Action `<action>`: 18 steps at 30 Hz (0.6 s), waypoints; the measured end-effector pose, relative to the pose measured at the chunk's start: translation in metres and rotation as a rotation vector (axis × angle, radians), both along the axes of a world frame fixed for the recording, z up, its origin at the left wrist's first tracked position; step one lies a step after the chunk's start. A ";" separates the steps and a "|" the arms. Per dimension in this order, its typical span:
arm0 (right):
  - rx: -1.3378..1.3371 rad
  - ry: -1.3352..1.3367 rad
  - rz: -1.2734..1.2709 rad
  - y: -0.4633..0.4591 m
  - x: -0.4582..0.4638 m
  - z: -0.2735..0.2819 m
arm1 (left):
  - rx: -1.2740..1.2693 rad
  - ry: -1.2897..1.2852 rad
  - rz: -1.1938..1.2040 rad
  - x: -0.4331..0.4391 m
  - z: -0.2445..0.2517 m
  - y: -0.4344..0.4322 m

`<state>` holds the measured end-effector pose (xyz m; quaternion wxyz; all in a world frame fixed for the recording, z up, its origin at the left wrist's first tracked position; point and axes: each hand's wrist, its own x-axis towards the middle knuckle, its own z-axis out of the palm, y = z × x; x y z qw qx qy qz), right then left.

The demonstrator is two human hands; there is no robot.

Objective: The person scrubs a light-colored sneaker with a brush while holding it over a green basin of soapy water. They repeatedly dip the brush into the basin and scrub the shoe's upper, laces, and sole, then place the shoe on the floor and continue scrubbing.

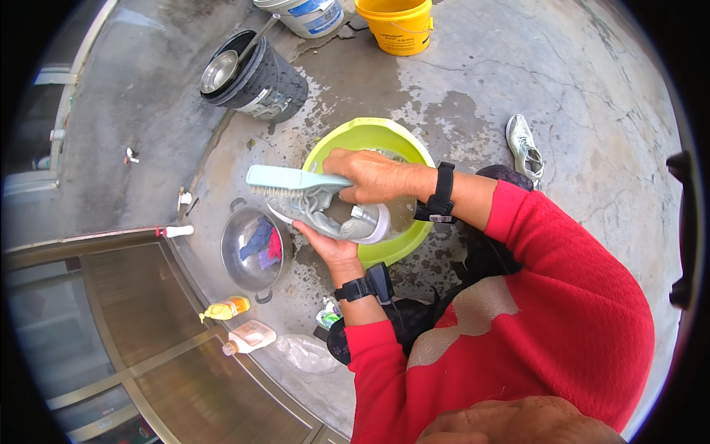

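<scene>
My right hand [366, 173] grips the handle of a pale blue scrub brush [280, 177]. Its bristles face down and meet the toe end of a grey-white sneaker [355, 227]. From below, my left hand [327, 244] supports that shoe by its sole, toe pointing left. Both are held over a lime-green basin [360, 129] of murky water, whose near side is partly hidden by my arms. The sneaker's laces are loose around its opening.
Beyond the basin stand a black bucket [283, 89] with a metal ladle [221, 71], a white bucket [313, 19] and a yellow bucket [395, 33]. Left are a steel pot [236, 269] of cloths, a yellow pump bottle [228, 307] and a pinkish jug [252, 336]. Another sneaker [523, 145] lies right.
</scene>
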<state>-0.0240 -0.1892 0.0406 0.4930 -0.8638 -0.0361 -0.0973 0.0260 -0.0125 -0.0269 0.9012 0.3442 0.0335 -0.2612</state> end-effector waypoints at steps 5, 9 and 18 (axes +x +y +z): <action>-0.096 0.009 0.084 -0.003 -0.002 0.000 | 0.112 0.110 0.029 -0.005 0.000 -0.005; -0.215 0.012 0.108 -0.005 -0.003 -0.001 | 0.139 0.110 -0.082 -0.009 0.003 -0.009; -0.208 -0.103 0.006 -0.008 0.005 -0.006 | 0.158 0.031 -0.203 -0.019 -0.005 -0.014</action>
